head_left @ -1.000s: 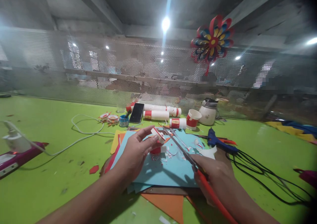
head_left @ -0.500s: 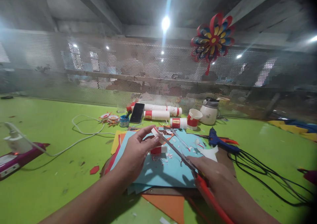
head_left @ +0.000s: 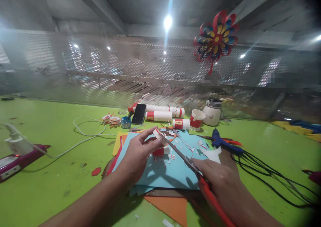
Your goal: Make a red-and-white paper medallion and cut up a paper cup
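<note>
My left hand (head_left: 136, 153) pinches a small white paper-cup piece (head_left: 157, 132) with a red stripe between thumb and fingers. My right hand (head_left: 219, 175) is closed around red-handled scissors (head_left: 179, 152), whose long blades point up and left. The blade tips meet the edge of the cup piece; whether paper lies between them I cannot make out. Just beneath lies a red-and-white paper-cup part (head_left: 164, 151) on stacked light-blue sheets (head_left: 173, 178). Small white and red paper scraps (head_left: 172, 157) are scattered around it.
Behind the sheets are a phone (head_left: 139, 114), paper-cup rolls (head_left: 158, 116), a red-and-white cup (head_left: 197, 120), a blue jar (head_left: 126, 122) and a white kettle (head_left: 212, 113). A blue glue gun (head_left: 222, 143) with black cable lies right, a purple power strip (head_left: 22, 161) left.
The scissors and my right hand have shifted very slightly, with the grip on the handles a little tighter. My left hand keeps its hold on the cup piece almost unmoved.
</note>
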### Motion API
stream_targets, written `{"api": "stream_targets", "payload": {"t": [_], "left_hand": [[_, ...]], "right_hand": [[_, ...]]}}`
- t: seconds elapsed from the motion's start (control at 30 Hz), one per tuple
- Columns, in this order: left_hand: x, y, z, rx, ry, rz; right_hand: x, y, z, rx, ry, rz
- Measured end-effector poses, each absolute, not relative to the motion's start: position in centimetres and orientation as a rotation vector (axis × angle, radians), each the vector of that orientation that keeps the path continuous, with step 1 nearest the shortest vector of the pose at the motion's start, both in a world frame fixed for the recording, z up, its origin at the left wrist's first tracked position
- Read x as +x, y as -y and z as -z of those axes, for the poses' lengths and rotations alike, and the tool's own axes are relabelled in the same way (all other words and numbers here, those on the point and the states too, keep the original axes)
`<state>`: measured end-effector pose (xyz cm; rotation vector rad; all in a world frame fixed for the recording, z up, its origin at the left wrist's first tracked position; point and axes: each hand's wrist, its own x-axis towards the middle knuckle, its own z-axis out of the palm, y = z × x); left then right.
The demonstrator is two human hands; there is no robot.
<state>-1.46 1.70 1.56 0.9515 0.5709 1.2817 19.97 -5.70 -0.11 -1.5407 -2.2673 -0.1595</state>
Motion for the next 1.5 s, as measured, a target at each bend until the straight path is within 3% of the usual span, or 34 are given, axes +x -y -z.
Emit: {"api": "stream_targets", "payload": {"t": [1.2,1.5], "left_hand": [[-2.0,-2.1,-1.7,0.909,-0.562,-1.268],[-2.3,-2.2,-1.6,0.961,-0.552,-1.261]], "right_hand": [[19.8,5.8,-0.7,-1.494,2.29,0.31],[20.2,5.8,-1.0,-1.512,2.34,0.221]]}}
